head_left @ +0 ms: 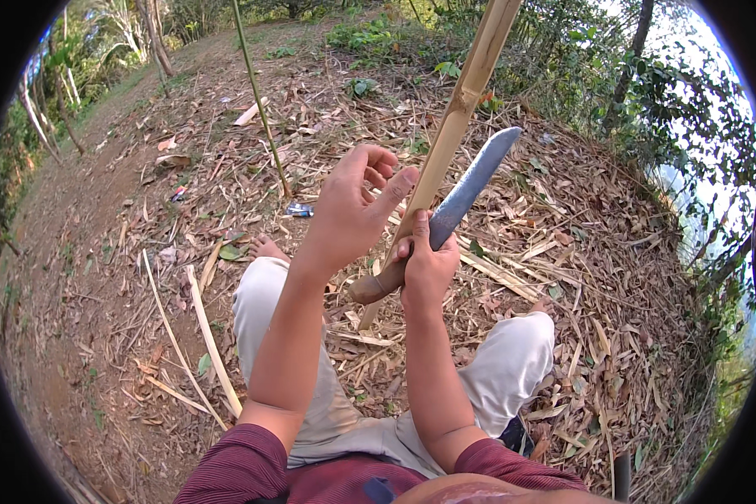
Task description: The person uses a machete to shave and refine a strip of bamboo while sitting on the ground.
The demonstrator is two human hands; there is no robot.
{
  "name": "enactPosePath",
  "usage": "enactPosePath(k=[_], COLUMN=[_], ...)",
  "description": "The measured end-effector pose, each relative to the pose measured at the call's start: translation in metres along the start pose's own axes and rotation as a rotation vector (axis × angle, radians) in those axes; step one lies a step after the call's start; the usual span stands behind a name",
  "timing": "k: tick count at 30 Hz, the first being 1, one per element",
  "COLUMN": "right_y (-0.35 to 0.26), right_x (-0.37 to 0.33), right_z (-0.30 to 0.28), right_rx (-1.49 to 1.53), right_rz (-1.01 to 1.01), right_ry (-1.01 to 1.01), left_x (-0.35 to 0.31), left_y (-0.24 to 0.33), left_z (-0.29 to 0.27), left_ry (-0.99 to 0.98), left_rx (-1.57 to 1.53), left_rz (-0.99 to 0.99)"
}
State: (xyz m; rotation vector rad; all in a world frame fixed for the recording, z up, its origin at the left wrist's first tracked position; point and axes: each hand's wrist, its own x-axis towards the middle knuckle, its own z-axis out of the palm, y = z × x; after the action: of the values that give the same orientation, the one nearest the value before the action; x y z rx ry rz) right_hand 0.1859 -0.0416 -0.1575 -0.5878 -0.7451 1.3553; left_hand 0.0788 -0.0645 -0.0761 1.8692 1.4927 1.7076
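My right hand (pixel 428 267) is wrapped round the wooden handle of a machete (pixel 475 185). Its broad grey blade slants up and to the right. A long, pale split bamboo pole (pixel 449 143) leans close by the blade, rising past the top edge of the view; my right thumb and fingertips lie at it. Left of the pole, my left hand (pixel 354 206) is raised with its fingers half bent and apart, nothing visible in them. Its thumb tip comes near the pole, and I cannot tell whether it touches. The pole's lower end is partly hidden behind the handle.
Cut bamboo strips (pixel 210 336) lie left of my knee, and more split pieces (pixel 504 277) lie to the right among dry leaves. A thin green stem (pixel 260 109) stands ahead. A small wrapper (pixel 299 209) is on the ground. Bushes (pixel 680 126) grow at the right.
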Motion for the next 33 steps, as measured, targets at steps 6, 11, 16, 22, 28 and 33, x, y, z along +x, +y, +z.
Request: enactPosePath(k=[6,11,16,22,28,33], right_y=[-0.029,-0.065,-0.076,-0.085,-0.048,0.006], right_x=[0.04,0.069,0.081,0.095,0.067,0.023], right_z=[-0.004,-0.002,-0.023,-0.051,-0.047,-0.031], right_rx=[0.01,0.086,0.244,0.336,0.481,0.496], right_rz=[-0.157,-0.233,-0.226,-0.214,0.006,0.323], right_ry=[0.024,0.105,0.166,0.224,0.222,0.179], left_x=[-0.008,-0.016,-0.017,-0.031,-0.007,0.004], left_y=[0.024,0.032,0.017,-0.014,-0.019,-0.022], left_z=[-0.016,-0.002,0.032,0.052,0.051,0.026], left_ry=[-0.359,-0.799,-0.912,-0.46,-0.003,0.298], left_rx=[-0.133,0.025,0.479,0.604,0.031,-1.05], left_rz=[-0.279,-0.51,-0.396,-0.047,-0.015,-0.256])
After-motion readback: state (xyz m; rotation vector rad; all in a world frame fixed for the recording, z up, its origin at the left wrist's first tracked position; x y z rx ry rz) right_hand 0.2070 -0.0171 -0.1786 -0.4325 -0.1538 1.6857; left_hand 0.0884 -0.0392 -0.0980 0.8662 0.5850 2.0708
